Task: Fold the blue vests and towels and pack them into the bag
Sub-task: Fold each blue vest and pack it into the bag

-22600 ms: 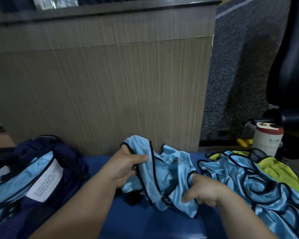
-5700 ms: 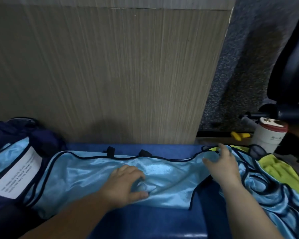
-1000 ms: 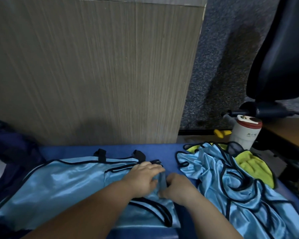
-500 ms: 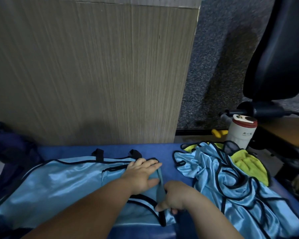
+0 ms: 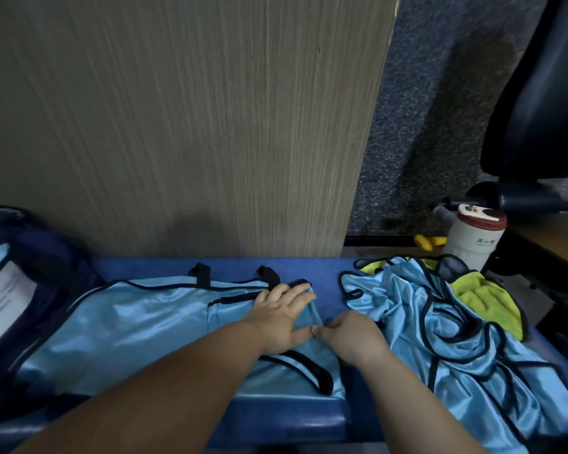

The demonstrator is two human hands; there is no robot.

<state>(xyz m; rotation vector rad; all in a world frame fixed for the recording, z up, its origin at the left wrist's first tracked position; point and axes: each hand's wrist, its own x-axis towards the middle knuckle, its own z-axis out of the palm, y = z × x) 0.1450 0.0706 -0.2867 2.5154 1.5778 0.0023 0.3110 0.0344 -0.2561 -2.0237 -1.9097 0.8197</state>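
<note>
a wood-grain panel rises behind the blue worktop. right of it, speckled grey carpet, a black office chair and a brown desk edge. light is dim.

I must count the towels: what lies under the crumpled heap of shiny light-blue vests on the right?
A yellow-green towel peeks out at the far edge of the heap of shiny light-blue vests. What else lies beneath is covered.

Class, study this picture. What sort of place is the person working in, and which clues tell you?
Probably an office: a wood-grain desk panel, grey carpet and a black swivel chair stand around the blue bench where the vest lies.
</note>
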